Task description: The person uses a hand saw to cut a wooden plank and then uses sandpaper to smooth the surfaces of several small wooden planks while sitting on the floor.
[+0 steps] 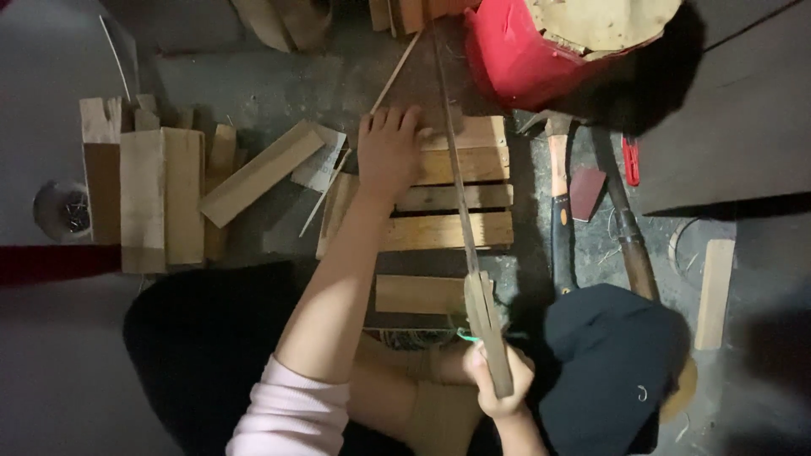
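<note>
Nearest, the right hand [497, 380] is wrapped tight around the pale wooden handle of a long, thin-bladed handsaw [460, 211], fingers closed on the grip. The blade runs away from the hand, straight across a small slatted frame of light wooden boards [460, 198] lying on the dark floor. Just in front of the frame on the near side sits a short loose wooden block [418, 294].

The left hand [389, 150], in a pale pink sleeve [291, 414], lies flat on the far left corner of the frame, fingers spread open and pressing down on the slats, just beside the blade.

To the right of the frame lie a hammer with an orange and black handle [557, 198], a small dark red square of sandpaper [585, 192] and a long wooden-handled tool [629, 232].

To the left, well apart from the frame, stands a cluster of cut wooden offcuts [160, 194], with one long plank [260, 171] leaning out at an angle.

Farthest off, at the top right, is a red plastic bucket [515, 55].
</note>
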